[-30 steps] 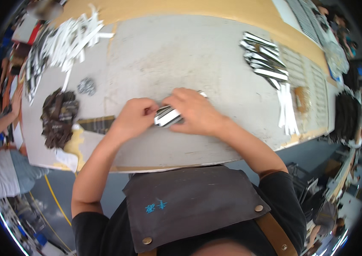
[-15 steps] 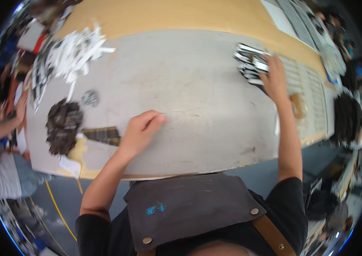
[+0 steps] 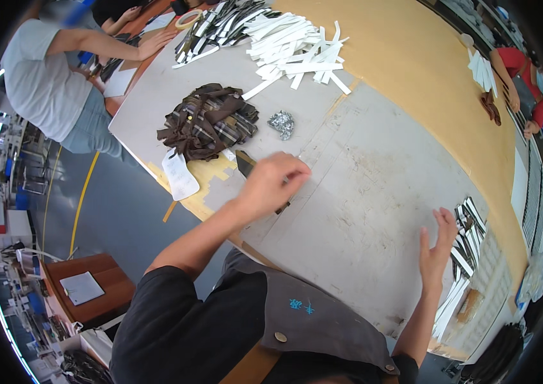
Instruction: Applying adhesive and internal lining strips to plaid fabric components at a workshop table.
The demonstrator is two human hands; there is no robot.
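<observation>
My left hand has its fingers curled toward the thumb, and whatever may be between them cannot be made out. It covers most of a dark plaid fabric piece, which shows at its edge. My right hand is open, fingers spread and nothing in them. Just beside it lies a row of black-and-white strips. Left of centre sits a heap of brown plaid fabric pieces, with a crumpled silvery ball next to it.
White strips and darker strips are piled at the far side of the grey-topped table. A white paper piece lies at the near left edge. One person stands at the left, another at the far right.
The view has turned to the right edge less and the left more. My right hand has come off the black-and-white strips and opened. My left hand is now over the plaid piece.
</observation>
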